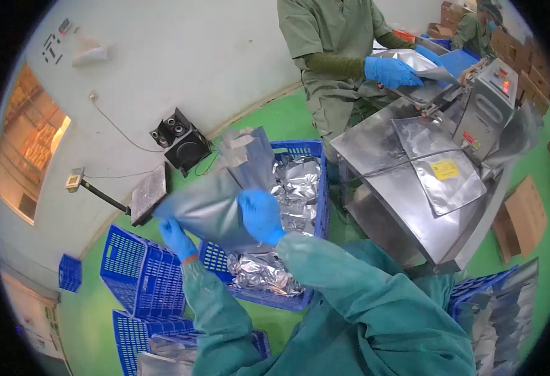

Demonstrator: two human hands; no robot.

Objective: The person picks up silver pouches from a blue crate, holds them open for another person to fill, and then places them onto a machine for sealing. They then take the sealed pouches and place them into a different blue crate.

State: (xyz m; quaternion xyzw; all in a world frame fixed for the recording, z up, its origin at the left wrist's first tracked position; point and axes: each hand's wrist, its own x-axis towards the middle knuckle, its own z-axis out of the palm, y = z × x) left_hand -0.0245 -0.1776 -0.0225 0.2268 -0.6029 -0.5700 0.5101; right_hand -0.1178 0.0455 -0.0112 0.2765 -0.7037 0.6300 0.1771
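Observation:
A silver foil bag point(209, 210) hangs between my two blue-gloved hands, its surface smeared a little by motion. My left hand point(178, 239) grips its lower left edge. At the bag's right edge, my right hand point(261, 216) is closed on it with the fingers curled. Below and behind the bag stands a blue plastic crate point(309, 297) filled with crumpled silver foil packs point(265, 272). Another upright foil bag point(248, 156) rises at the crate's far left corner. The held bag covers part of the crate.
A co-worker in blue gloves holds a foil bag point(413, 59) at a sealing machine point(488, 106) on a steel table point(381, 150). Blue crates point(142, 269) stand at left, foil bags point(503, 319) at right. A platform scale point(148, 194) and speakers point(184, 144) sit by the wall.

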